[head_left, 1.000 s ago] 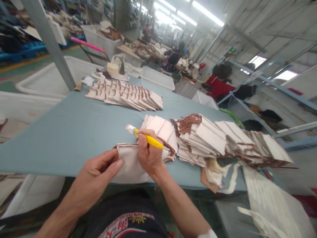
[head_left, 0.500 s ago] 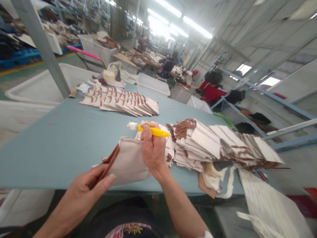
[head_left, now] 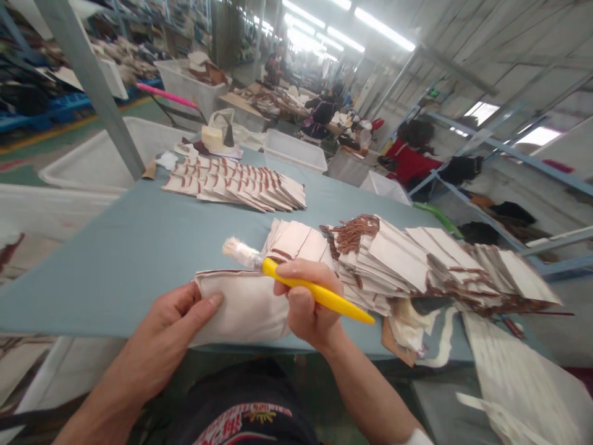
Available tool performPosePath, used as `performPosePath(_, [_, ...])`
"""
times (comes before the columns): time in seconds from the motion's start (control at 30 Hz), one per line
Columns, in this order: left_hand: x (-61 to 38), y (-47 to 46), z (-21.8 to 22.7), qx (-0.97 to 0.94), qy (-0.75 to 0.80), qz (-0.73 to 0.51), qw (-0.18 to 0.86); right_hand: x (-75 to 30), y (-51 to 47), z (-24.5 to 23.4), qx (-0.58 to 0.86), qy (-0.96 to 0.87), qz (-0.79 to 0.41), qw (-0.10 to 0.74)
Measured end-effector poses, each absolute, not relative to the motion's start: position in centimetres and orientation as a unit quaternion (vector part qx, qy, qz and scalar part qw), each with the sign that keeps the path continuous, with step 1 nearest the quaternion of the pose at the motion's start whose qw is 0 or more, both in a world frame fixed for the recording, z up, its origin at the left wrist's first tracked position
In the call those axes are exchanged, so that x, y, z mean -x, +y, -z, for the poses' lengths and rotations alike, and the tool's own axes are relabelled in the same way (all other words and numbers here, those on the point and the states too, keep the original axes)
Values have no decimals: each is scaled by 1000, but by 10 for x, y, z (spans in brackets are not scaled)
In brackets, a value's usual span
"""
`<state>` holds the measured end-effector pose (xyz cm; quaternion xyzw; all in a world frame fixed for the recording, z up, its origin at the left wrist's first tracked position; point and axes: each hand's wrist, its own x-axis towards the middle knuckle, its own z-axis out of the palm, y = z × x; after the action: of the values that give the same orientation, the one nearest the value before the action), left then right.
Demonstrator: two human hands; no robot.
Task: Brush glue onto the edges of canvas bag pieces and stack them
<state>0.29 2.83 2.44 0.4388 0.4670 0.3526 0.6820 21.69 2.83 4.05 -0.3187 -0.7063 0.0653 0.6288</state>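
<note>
My left hand [head_left: 178,321] grips the left end of a cream fabric piece [head_left: 243,306] with a brown edge, thumb on its near face and the fingers behind it. In my right hand [head_left: 312,303] is a yellow-handled brush [head_left: 319,293], its whitish bristles pointing left just above the piece's top edge. The lower fingers of that hand are close to the piece's right end; whether they also hold it I cannot tell. Behind the brush a small stack of similar cream pieces [head_left: 299,240] lies on the blue-green table [head_left: 115,253].
Overlapping cream pieces with brown trim [head_left: 236,182] lie in rows at the far side. On the right stand more stacks [head_left: 393,259], with brown strips [head_left: 356,233] on top. A metal post [head_left: 95,86] rises at the table's left edge, beside white bins [head_left: 157,133].
The fabric piece has turned so its long top edge lies nearly level. My right hand has moved right and down, the brush handle now slanting across it. The view has shifted slightly.
</note>
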Motion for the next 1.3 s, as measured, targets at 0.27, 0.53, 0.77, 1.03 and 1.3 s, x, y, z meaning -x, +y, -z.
performPosePath(0.27, [-5,27,-39,-373,470,-350,719,-224,26,-63,198,-850,2,489])
performPosePath(0.53, [-9,19,-42,-333,450,-351,751,-253,20,-74,214,-886,-14,410])
performPosePath(0.77, [-9,18,-39,-317,469,-362,741,-258,14,-72,219,-872,-6,437])
performPosePath(1.03, [-4,10,-24,-454,488,-378,642,-253,-12,-75,330,-718,-64,610])
performPosePath(1.3, [7,-10,10,-834,382,-395,54,-230,-13,-70,402,-553,-289,670])
